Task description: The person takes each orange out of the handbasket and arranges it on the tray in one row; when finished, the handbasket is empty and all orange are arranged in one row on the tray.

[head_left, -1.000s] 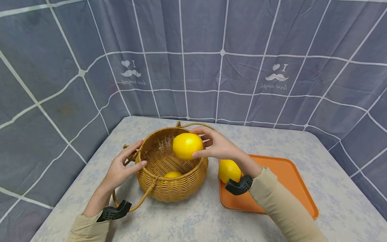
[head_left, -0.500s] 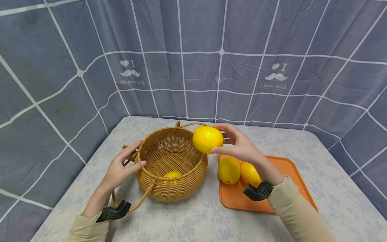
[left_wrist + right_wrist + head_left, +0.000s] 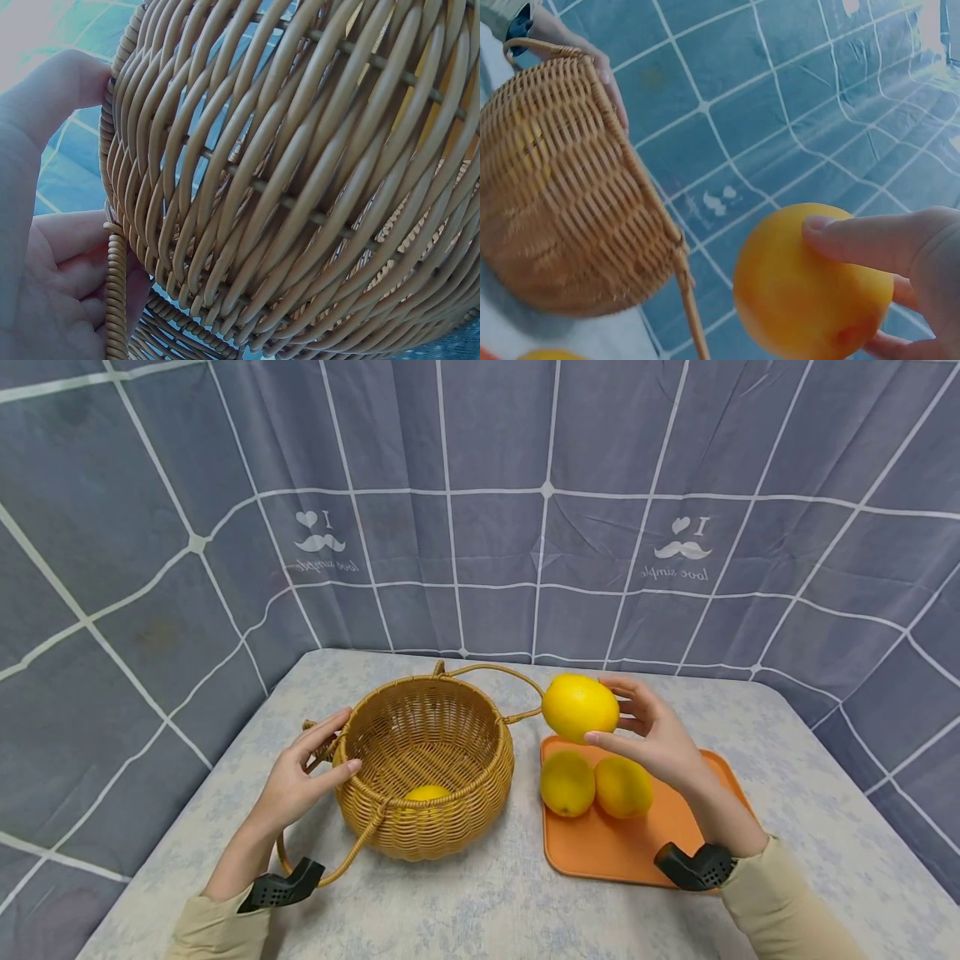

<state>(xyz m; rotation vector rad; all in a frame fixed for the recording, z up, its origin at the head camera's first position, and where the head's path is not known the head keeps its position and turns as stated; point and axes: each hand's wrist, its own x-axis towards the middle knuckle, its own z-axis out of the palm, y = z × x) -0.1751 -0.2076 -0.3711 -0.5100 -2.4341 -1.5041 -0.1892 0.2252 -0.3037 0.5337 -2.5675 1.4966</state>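
My right hand [image 3: 660,735] holds a yellow lemon [image 3: 580,707] between thumb and fingers, raised over the far left edge of the orange tray [image 3: 600,857]. The right wrist view shows the thumb pressed on the lemon [image 3: 810,292] from above. My left hand [image 3: 300,781] rests at the left rim of a round wicker basket [image 3: 431,827]; thumb and fingers both touch the rim, and in the left wrist view the fingers curl in beside the handle. One lemon [image 3: 427,792] lies inside the basket, partly hidden by its near rim. Two more lemons [image 3: 567,783] sit side by side on the tray.
The basket's right handle [image 3: 517,673] lies lowered outward, its end close to the held lemon in the head view. Its left handle [image 3: 358,852] hangs down to the table [image 3: 465,910]. A grey curtain [image 3: 495,527] with white lines stands behind the table.
My right hand has carried the lemon from over the basket opening rightward, out past the rim to above the tray. The left hand and basket hardly move.
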